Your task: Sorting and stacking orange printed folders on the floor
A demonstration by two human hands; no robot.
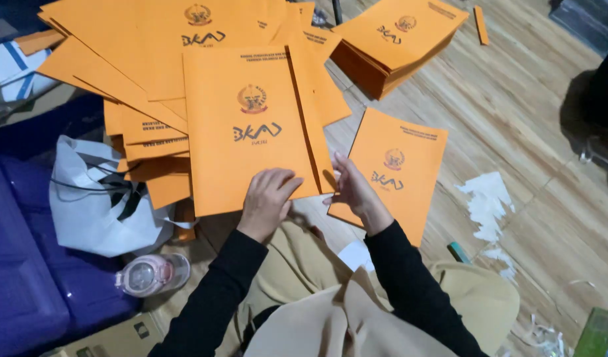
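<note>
Matt orange card folders (247, 125) — smooth, lightly sheened — lie on a wood-grain floor (515, 112) at right. Torn white paper scraps (487, 205) look rough-edged; the pink bottle (152, 273), lower left, is glossy plastic — black sleeves (409, 284) soft cloth.

Orange printed folders (251, 125) lie fanned on the floor, a neat stack (396, 39) at top right.

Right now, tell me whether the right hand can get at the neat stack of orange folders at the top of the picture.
Probably yes. The right hand rests at the edge of the open folder, and bare wooden floor lies between it and the stack of orange folders; only a stretch forward seems needed.
</note>
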